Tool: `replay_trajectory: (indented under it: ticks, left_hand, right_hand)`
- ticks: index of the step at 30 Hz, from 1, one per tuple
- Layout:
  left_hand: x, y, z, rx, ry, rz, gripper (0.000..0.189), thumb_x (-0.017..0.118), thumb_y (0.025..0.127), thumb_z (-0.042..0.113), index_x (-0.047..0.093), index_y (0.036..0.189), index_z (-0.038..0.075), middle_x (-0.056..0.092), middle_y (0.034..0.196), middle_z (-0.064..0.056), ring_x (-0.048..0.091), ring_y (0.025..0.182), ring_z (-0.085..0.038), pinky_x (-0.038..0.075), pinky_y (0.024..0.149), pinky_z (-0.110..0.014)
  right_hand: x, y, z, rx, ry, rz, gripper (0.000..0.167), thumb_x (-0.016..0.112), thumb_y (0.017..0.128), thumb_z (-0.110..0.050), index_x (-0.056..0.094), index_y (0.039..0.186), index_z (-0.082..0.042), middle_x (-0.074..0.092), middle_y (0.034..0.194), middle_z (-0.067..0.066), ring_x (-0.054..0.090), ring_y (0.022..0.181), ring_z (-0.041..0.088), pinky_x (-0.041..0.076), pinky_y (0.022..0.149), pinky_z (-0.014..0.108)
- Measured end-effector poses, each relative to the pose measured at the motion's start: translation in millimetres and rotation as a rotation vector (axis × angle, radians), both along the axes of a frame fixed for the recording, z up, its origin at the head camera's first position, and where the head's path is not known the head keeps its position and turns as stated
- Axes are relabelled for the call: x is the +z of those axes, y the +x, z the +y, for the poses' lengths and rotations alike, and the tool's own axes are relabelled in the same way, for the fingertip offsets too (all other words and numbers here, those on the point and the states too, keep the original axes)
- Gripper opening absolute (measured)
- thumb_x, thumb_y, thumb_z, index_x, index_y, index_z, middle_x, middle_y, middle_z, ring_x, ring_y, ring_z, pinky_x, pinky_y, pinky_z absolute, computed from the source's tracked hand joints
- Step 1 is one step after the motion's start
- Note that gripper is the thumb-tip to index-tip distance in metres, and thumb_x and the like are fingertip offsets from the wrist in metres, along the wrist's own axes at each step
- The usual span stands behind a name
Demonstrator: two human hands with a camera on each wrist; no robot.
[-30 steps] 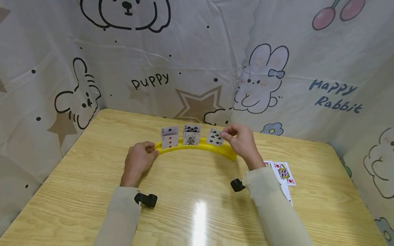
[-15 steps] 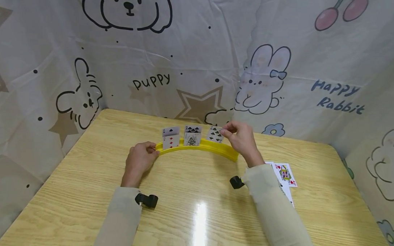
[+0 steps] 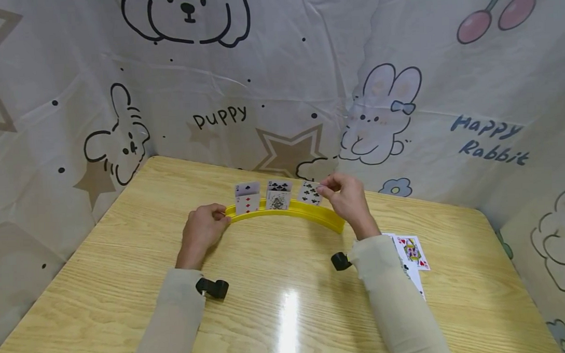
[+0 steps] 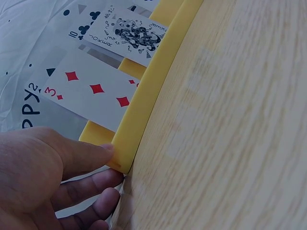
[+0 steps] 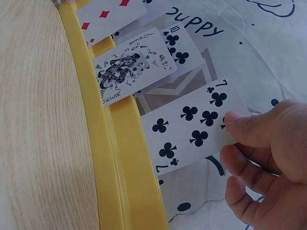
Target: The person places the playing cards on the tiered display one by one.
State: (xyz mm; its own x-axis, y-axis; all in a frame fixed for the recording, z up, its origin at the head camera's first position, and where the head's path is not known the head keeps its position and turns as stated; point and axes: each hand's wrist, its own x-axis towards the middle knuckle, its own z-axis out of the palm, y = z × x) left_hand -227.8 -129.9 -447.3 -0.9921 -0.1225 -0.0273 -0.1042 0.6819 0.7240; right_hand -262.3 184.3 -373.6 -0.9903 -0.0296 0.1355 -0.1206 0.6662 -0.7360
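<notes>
A curved yellow card holder (image 3: 307,211) stands on the table, bowing away from me. My left hand (image 3: 204,228) pinches its left end, thumb on top and fingers below, as the left wrist view shows. With thumb and fingers my right hand (image 3: 351,201) pinches the upper right part of a seven of clubs (image 5: 192,127). That card's lower edge meets the holder's back part; I cannot tell how deep it sits. Upright in the holder are a three of diamonds (image 4: 96,88) before a two of spades (image 3: 247,188), and a joker (image 5: 136,64) before a ten of clubs (image 5: 184,52).
Several loose cards, a queen of hearts (image 3: 412,252) on one side, lie on the table (image 3: 250,312) beside my right forearm, which partly covers them. A printed cloth (image 3: 278,67) hangs close behind the table's far edge and along its sides.
My right hand has shifted the seven of clubs slightly back and up, from over the holder's front part to its back part. My left hand keeps its grip on the holder.
</notes>
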Motion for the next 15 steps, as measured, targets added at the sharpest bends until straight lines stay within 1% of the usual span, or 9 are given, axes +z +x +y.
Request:
replay_trajectory:
  ticks: [11,15]
  left_hand:
    - [0.6,-0.3,-0.2,-0.003,0.002,-0.001,0.034,0.072,0.093,0.019,0.069,0.123,0.003,0.073,0.100,-0.010,0.065,0.093,-0.027,0.049,0.079,-0.043]
    - [0.2,-0.9,-1.1,-0.006,0.002,0.008,0.035,0.072,0.092,0.019,0.070,0.123,0.003,0.073,0.100,-0.010,0.066,0.094,-0.028,0.050,0.080,-0.044]
  right_hand:
    - [-6.8,-2.7,-0.4,0.010,-0.009,-0.035,0.006,0.069,0.096,-0.014,0.070,0.097,-0.009,0.064,0.098,0.007,0.056,0.091,0.027,0.050,0.078,0.038]
    - [-8.2,-3.4,-0.7,0.027,-0.004,-0.008,0.007,0.069,0.096,-0.014,0.071,0.095,-0.007,0.066,0.095,0.007,0.059,0.089,0.027,0.050,0.076,0.038]
